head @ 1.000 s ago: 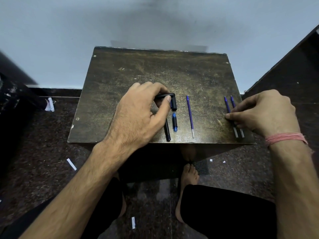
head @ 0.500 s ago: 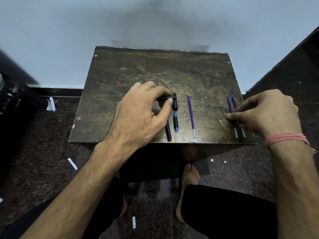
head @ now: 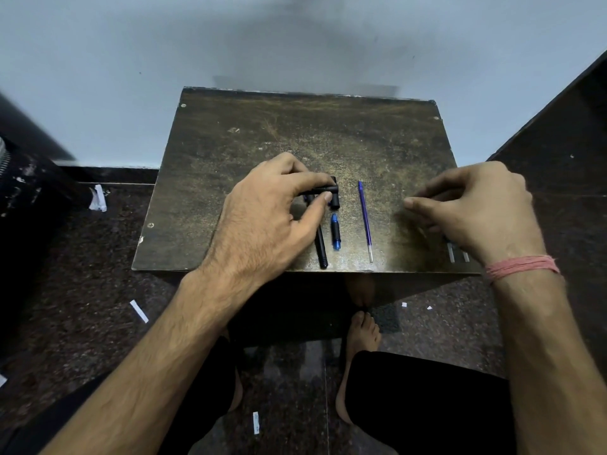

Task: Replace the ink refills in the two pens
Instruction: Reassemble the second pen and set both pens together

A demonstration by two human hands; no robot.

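My left hand pinches a short black pen part between thumb and forefinger, held crosswise just over the wooden table. Its right end meets a black cap piece. Below lie a black pen barrel and a short blue-and-black section. A blue refill lies alone to the right. My right hand hovers with curled, parted fingers over two more refills. Only their pale tips show near the front right edge.
The table is small, with its front edge close to my knees and bare feet under it. A wall runs behind it. Paper scraps dot the dark stone floor. A dark object stands at the left.
My right hand has lifted off the two refills and shifted left, thumb now pointing toward the single refill. My left hand keeps its pinch on the black part and has barely moved.
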